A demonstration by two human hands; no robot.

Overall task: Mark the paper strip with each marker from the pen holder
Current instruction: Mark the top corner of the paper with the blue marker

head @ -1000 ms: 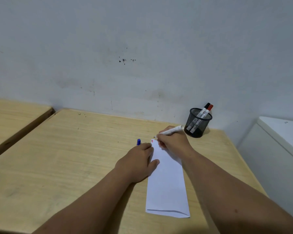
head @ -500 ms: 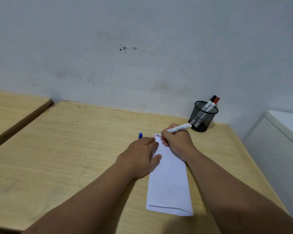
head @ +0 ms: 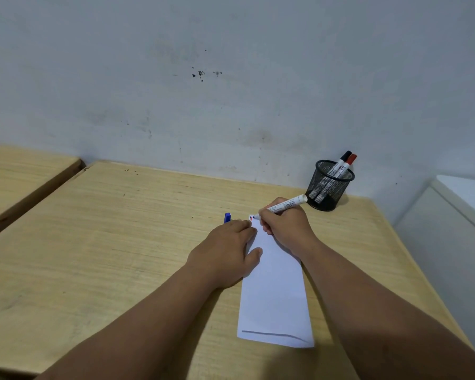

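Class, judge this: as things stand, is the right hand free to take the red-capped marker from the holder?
Probably not yet: the right hand holds a marker. The path to the holder looks clear.

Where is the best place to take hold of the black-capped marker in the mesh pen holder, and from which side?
Grip the black-capped marker just below its cap, coming from above. It leans toward the far right rim of the mesh pen holder, and only that top end sticks out. The red-capped marker lies close beside it, so pinch narrowly.
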